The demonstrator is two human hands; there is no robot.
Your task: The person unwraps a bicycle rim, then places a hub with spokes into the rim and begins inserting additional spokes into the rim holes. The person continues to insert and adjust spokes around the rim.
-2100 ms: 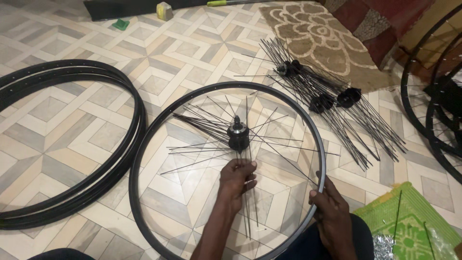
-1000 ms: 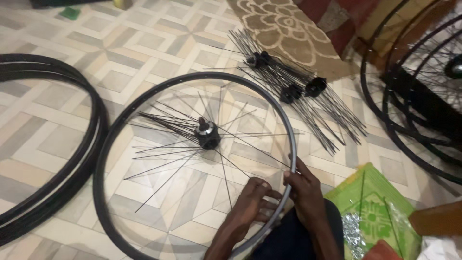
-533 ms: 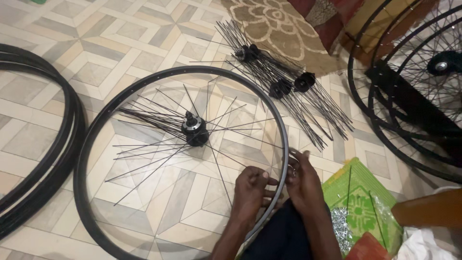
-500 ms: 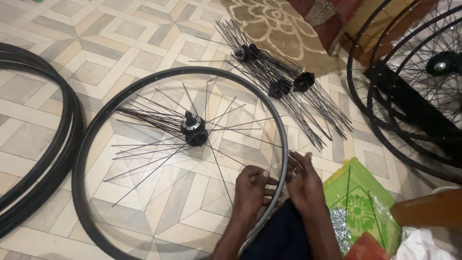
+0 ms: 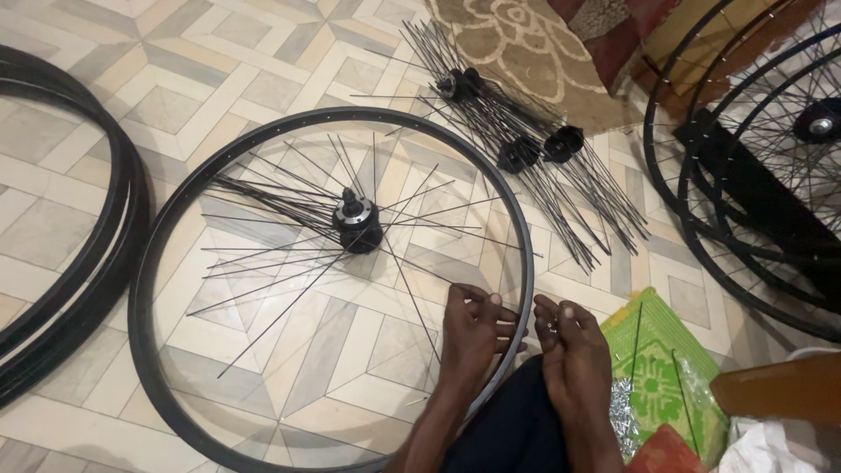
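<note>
Black rim [image 5: 175,210] had shifted little since half a second earlier; left hand [image 5: 469,328] pinched a spoke [image 5: 412,293] at it, right hand [image 5: 569,346] fingers held a small nipple [image 5: 551,328], so lacing continued.

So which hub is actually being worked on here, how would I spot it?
Start with the big black rim lying flat on the patterned tile floor, just ahead of the person's two hands. The hub sits at its centre, spokes fanning out. Unlike the three loose spoked hubs near the rug, it alone lies inside a rim.
</note>
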